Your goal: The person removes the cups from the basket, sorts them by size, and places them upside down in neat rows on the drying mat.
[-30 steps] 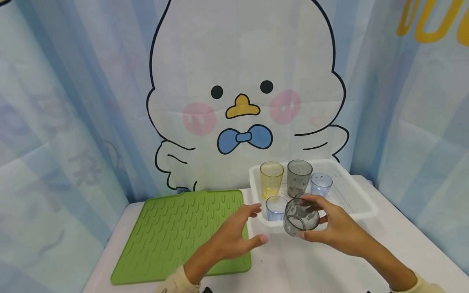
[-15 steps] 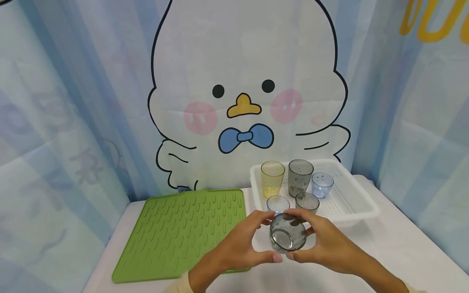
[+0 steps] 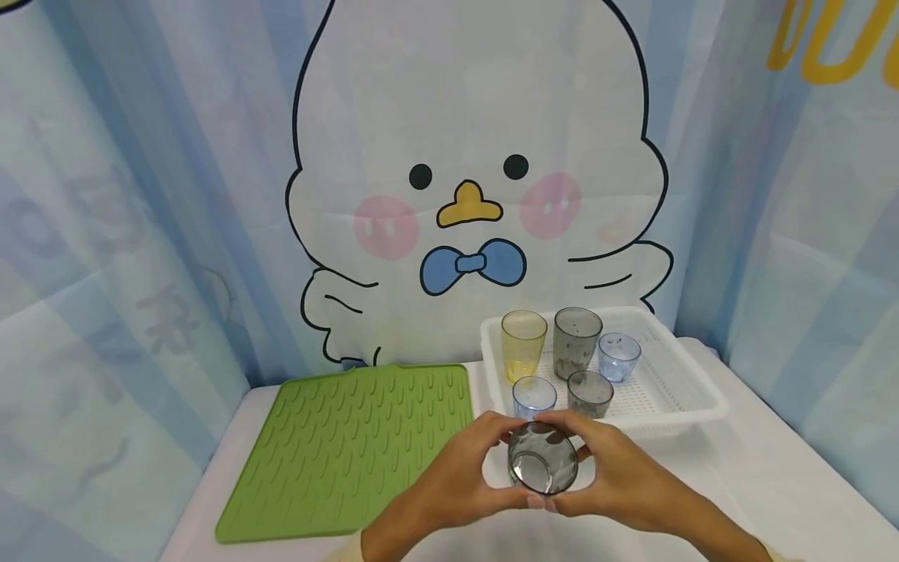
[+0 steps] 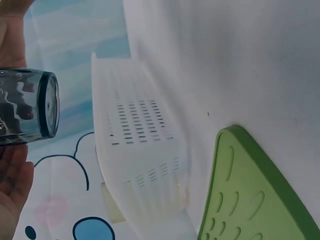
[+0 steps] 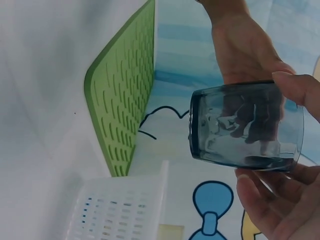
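Note:
My left hand (image 3: 456, 478) and right hand (image 3: 621, 478) hold a short grey glass tumbler (image 3: 542, 460) between them, in front of the basket. Its mouth tilts toward the head camera, and the thumbs meet at its near side. In the right wrist view, the tumbler (image 5: 245, 125) is see-through, with left-hand fingers showing through its wall. Only the base end of the tumbler (image 4: 30, 105) shows in the left wrist view, with fingers above and below it.
A white perforated basket (image 3: 711, 400) holds a tall yellow glass (image 3: 523, 343), a tall grey glass (image 3: 577, 343), a short grey glass (image 3: 590, 393) and two short blue glasses (image 3: 619, 357). To the left lies a green ridged mat (image 3: 344, 453) on the white table.
The right hand has brought the grey tumbler left and nearer, away from the basket. My left hand has moved right and taken hold of its other side.

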`<state>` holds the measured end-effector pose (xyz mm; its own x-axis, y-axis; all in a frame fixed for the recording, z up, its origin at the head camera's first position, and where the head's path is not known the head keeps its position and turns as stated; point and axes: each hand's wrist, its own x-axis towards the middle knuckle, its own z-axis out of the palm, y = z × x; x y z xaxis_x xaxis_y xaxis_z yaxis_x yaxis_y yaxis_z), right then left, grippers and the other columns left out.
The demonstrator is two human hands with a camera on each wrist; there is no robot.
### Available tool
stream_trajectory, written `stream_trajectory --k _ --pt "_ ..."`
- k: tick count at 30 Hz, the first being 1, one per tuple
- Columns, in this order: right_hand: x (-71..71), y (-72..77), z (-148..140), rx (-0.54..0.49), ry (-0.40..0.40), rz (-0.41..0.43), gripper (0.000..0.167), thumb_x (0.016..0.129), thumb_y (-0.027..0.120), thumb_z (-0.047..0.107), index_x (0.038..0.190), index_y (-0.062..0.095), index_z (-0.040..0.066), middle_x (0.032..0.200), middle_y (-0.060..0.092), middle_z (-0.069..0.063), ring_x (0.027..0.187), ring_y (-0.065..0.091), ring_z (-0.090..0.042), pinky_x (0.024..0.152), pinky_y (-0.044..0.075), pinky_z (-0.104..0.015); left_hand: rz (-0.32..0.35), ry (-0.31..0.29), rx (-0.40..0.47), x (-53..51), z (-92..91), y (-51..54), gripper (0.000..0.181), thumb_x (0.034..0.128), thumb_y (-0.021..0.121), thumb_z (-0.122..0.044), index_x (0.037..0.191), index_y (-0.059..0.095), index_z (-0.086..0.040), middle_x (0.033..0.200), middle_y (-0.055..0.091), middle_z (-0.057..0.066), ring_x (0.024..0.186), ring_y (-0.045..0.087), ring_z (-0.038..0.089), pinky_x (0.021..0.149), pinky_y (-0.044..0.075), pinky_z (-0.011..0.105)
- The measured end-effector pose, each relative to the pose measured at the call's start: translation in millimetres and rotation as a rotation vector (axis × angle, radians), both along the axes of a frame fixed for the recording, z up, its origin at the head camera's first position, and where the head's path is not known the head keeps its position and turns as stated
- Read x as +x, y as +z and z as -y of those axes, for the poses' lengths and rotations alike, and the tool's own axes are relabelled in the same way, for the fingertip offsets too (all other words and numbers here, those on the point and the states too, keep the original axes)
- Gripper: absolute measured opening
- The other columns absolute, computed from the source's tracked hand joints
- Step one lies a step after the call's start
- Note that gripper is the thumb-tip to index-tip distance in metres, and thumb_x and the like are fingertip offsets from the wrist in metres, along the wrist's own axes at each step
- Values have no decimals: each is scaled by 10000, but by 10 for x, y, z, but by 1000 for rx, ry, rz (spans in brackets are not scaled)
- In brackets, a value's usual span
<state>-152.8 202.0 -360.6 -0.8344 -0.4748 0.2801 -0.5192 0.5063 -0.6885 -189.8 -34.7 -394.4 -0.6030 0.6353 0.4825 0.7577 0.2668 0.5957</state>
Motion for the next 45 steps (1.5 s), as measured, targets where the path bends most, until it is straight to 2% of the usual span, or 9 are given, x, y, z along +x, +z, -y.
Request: stream_trajectory --k 2,8,12,17,22,28,33,39,45 --pt "-1 -7 4 3 10 6 778 768 865 444 1390 527 124 1310 606 -1 1041 604 -97 823 549 -261 -19 15 -3 11 10 -22 694 817 836 -408 1396 523 -189 1235 615 -45 1086 583 56 946 520 245" --pt "7 -23 -9 61 11 70 995 726 868 509 1511 407 108 1426 544 -49 1152 560 -92 885 545 -266 18 57 -4 57 59 -28 644 849 797 -446 1375 552 -166 1219 618 -49 1065 582 44 928 529 251" --pt "-38 -74 -7 50 13 133 1043 708 888 478 1525 376 81 1374 573 -48 1152 564 -114 885 553 -291 19 79 35 98 100 14 653 842 806 -440 1376 546 -169 1244 603 -49 1096 594 73 937 539 276" --pt "-147 -264 19 -31 55 207 962 721 904 366 1501 412 94 1321 606 -36 1123 575 -78 866 541 -288 -10 80 84 142 127 55 669 830 821 -417 1380 533 -168 1263 592 -42 1117 603 91 928 551 316" --pt "-202 -469 101 -197 160 269 802 766 878 182 1450 472 84 1336 613 -81 1171 608 -115 968 496 -248 -96 63 109 158 120 38 671 837 821 -386 1384 518 -145 1257 603 -8 1100 615 91 899 559 298" --pt "-206 -554 194 -310 209 276 682 809 830 100 1413 516 58 1290 631 -160 1148 641 -195 959 537 -307 -144 69 135 154 137 -15 648 842 822 -358 1371 520 -136 1235 611 10 1094 625 112 890 552 267" --pt "-207 -553 201 -327 201 293 620 845 794 94 1406 529 79 1324 613 -158 1164 629 -138 967 514 -282 -175 67 156 148 166 -31 664 836 829 -350 1375 512 -123 1217 613 19 1071 633 114 881 547 240" --pt "-201 -567 164 -311 205 282 573 860 774 92 1385 544 108 1312 621 -137 1143 644 -162 936 549 -356 -168 34 155 152 199 -48 753 772 884 -288 1388 508 -73 1226 612 53 1055 647 133 896 546 220" --pt "-197 -597 111 -261 201 222 608 808 827 132 1360 572 135 1269 650 -85 1087 648 -131 878 563 -337 -138 40 65 187 193 -34 955 697 926 -332 1471 428 -74 1271 582 46 1117 612 117 938 533 237"
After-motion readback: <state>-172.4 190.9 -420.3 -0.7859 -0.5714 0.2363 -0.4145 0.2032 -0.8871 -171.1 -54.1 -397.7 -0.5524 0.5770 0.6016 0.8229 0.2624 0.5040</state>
